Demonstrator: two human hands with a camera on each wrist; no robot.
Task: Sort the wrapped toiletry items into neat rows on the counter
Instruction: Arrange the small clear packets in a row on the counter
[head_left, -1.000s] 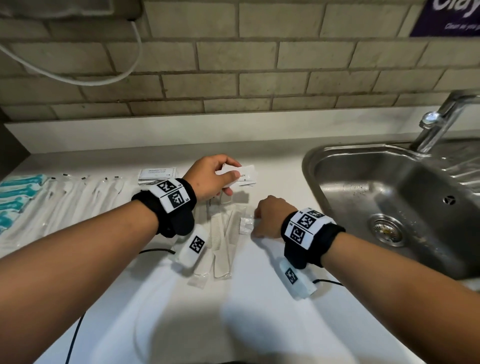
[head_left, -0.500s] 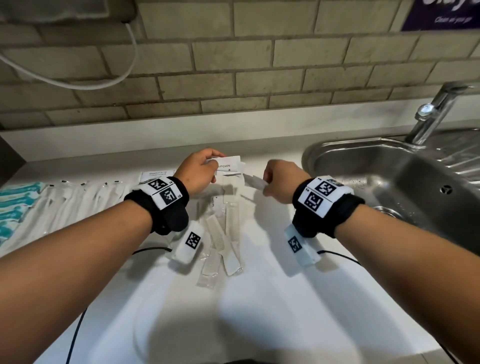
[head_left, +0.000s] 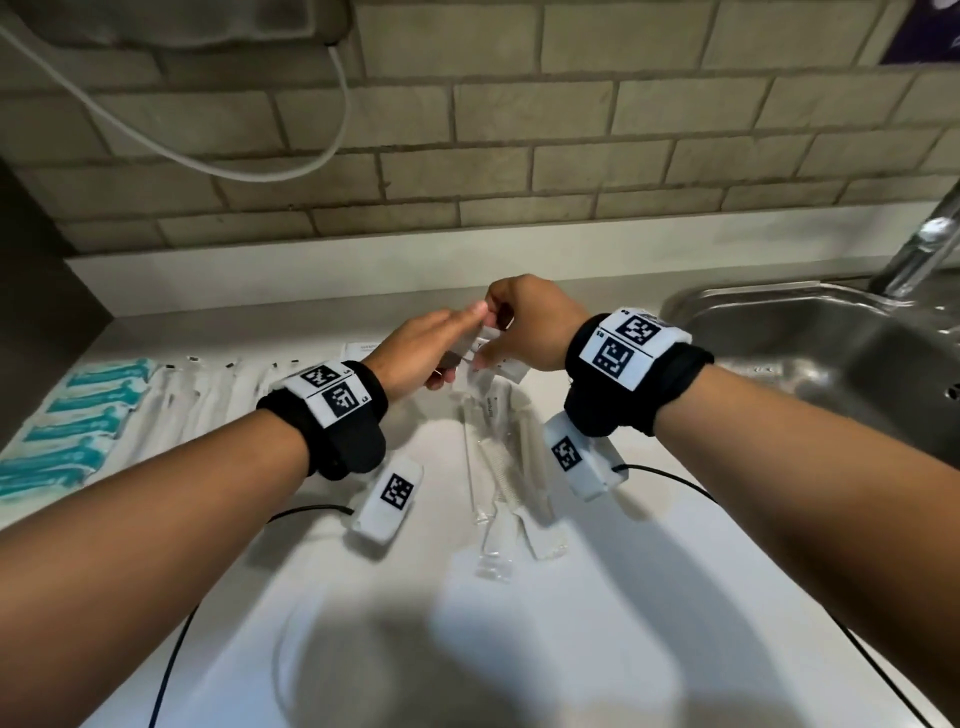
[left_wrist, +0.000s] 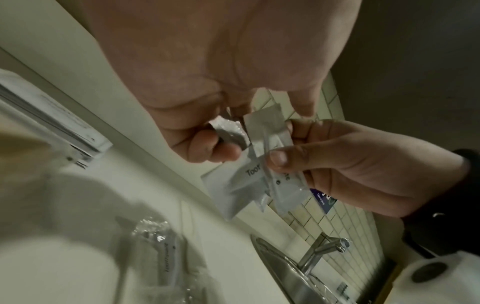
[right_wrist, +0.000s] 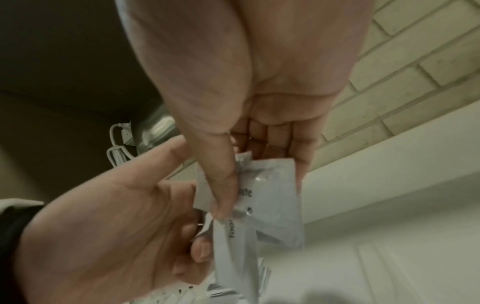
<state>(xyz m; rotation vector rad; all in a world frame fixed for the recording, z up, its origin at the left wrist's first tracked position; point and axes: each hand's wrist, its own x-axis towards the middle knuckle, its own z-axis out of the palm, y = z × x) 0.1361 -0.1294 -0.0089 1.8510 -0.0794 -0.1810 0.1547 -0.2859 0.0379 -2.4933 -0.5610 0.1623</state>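
Note:
Both hands meet above the back of the white counter (head_left: 597, 597). My left hand (head_left: 457, 344) holds a small bunch of white toothpaste sachets (left_wrist: 233, 191) between thumb and fingers. Reaching in from the right, my right hand (head_left: 489, 336) pinches one sachet (right_wrist: 272, 195) of that bunch with thumb (right_wrist: 223, 185) on top and fingers behind. In the left wrist view the right thumb (left_wrist: 278, 160) presses on the printed sachet. Several clear-wrapped combs (head_left: 501, 462) lie in a loose pile on the counter below the hands.
At the left lie rows of teal wrapped razors (head_left: 78, 426) and clear-wrapped toothbrushes (head_left: 208, 395). A flat stack of white packets (head_left: 363, 347) sits behind my left wrist. The steel sink (head_left: 831, 353) and tap (head_left: 924, 244) are at the right. Cables trail across the counter.
My right hand has picked a small sachet off the counter and carried it up and left to my left hand. Both hands now hold the sachets together, higher and nearer the wall.

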